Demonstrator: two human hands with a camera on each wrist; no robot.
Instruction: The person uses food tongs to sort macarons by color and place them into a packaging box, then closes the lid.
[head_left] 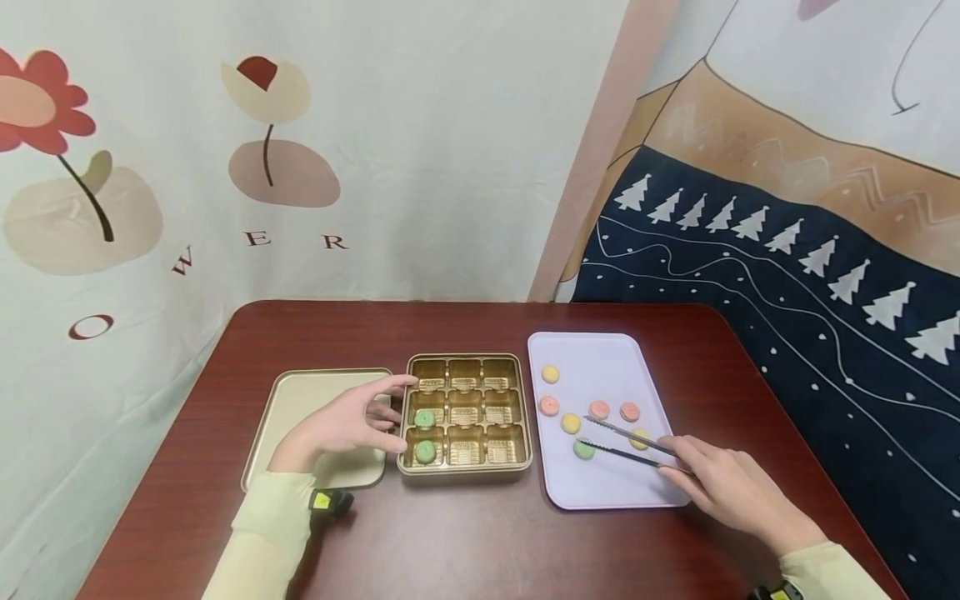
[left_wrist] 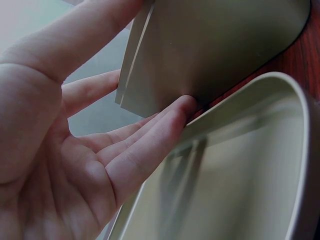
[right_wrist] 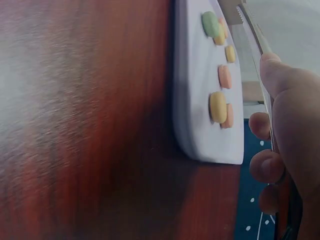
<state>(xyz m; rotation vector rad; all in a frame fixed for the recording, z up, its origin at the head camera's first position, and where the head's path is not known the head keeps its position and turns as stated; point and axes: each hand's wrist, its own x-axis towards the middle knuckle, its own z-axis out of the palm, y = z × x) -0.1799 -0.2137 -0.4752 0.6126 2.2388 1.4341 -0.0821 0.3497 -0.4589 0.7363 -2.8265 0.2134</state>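
Note:
A gold box with a gold compartment insert stands mid-table; green macarons sit in its middle-left compartment and front-left compartment. Along the box's left side my left hand rests with thumb and fingers spread, and fingertips touch the outer wall. My right hand grips black metal tongs, whose tips are apart above the lavender tray. One tip is at a green macaron; whether it touches is unclear. Pink macarons and yellow macarons lie around.
A pale gold lid or shallow tray lies left of the box, partly under my left hand. All stand on a dark red wooden table. Behind it hangs a printed curtain, with a dark blue tree-patterned cloth at right.

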